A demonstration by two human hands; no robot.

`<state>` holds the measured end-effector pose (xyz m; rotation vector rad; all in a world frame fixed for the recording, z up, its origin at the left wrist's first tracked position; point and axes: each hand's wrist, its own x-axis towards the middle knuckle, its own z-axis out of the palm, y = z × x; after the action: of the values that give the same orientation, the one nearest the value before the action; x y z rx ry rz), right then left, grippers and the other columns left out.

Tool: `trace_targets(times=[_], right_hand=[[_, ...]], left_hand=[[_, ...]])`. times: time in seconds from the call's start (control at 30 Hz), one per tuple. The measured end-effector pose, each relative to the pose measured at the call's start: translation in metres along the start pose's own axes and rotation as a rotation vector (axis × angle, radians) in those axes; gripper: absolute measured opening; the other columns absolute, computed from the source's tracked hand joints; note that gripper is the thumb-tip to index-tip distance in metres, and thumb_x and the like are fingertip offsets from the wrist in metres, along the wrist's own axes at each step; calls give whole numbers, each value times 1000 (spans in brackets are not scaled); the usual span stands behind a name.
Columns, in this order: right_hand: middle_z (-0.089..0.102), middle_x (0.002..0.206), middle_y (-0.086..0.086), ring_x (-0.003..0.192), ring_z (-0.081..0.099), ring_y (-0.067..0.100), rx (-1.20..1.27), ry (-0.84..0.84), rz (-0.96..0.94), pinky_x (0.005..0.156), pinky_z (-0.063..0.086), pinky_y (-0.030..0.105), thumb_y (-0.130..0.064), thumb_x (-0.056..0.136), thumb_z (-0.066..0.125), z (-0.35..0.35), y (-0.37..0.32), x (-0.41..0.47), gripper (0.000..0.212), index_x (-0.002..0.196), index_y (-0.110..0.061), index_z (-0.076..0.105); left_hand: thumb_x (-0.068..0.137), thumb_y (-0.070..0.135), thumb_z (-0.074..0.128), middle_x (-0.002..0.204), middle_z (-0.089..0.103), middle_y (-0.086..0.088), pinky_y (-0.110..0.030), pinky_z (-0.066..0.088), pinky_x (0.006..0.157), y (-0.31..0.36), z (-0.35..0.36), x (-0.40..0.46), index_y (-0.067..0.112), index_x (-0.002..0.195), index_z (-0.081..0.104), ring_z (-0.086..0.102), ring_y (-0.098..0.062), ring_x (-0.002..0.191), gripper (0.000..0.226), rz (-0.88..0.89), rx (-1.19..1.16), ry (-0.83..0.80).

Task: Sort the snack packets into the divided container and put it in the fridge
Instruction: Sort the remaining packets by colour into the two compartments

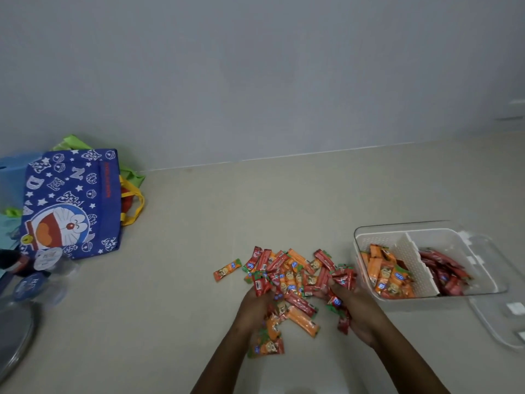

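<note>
A heap of small red and orange snack packets (295, 275) lies on the beige counter in front of me. My left hand (252, 308) grips several orange packets on the heap's left side. My right hand (355, 314) grips several red packets on its right side. One orange packet (227, 269) lies apart to the left. The clear divided container (383, 237) stands at the right. Orange packets (389, 277) fill its left compartment and red packets (446, 274) its right one, with a white divider (420, 263) between them.
A clear lid (500, 322) lies to the right of the container. A blue cartoon tote bag (71, 203) stands at the back left with other bags behind it. Round lidded tubs (31, 282) and a metal lid (17, 336) sit at the left edge.
</note>
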<state>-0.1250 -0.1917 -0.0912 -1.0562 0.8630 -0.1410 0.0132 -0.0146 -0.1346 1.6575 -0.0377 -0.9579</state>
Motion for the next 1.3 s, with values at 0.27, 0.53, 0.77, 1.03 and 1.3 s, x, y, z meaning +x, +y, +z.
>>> trace_targets(times=[0.27, 0.53, 0.77, 1.03, 1.3], right_hand=[[74, 89, 14, 80, 71, 24, 26, 105, -182, 75, 54, 34, -13, 90, 61, -67, -48, -41, 20, 106, -2, 66], [72, 93, 20, 85, 69, 34, 45, 392, -152, 81, 55, 53, -14, 88, 61, -183, -99, 0, 13, 95, -5, 66], [67, 87, 24, 72, 67, 33, -240, 277, 80, 71, 58, 47, -10, 87, 55, -233, -95, 58, 23, 100, 8, 60], [66, 99, 4, 96, 62, 23, -200, 515, -225, 86, 48, 35, -14, 89, 49, -243, -107, 12, 18, 98, -15, 64], [71, 96, 11, 90, 69, 24, 62, 455, -301, 87, 55, 39, -7, 89, 52, -265, -105, -16, 12, 94, -10, 62]], left_hand=[[74, 59, 70, 134, 59, 0, -46, 43, 100, 49, 102, -21, 22, 137, 47, 52, -24, 127, 76, 17, -24, -50], [88, 40, 64, 106, 75, -5, -52, 48, 100, 86, 204, -42, 16, 115, 64, 69, -26, 104, 36, 79, 12, -229], [93, 32, 60, 101, 75, -5, -46, 54, 94, 111, 258, -42, 18, 104, 66, 71, -24, 96, 19, 75, 203, -146], [91, 20, 59, 84, 61, -11, -22, 41, 59, 124, 332, -21, 11, 87, 62, 53, -18, 64, 10, 67, 417, -78], [95, 12, 51, 68, 48, 4, -16, 43, 49, 130, 395, 5, 18, 65, 44, 50, -13, 61, 32, 3, 728, -204]])
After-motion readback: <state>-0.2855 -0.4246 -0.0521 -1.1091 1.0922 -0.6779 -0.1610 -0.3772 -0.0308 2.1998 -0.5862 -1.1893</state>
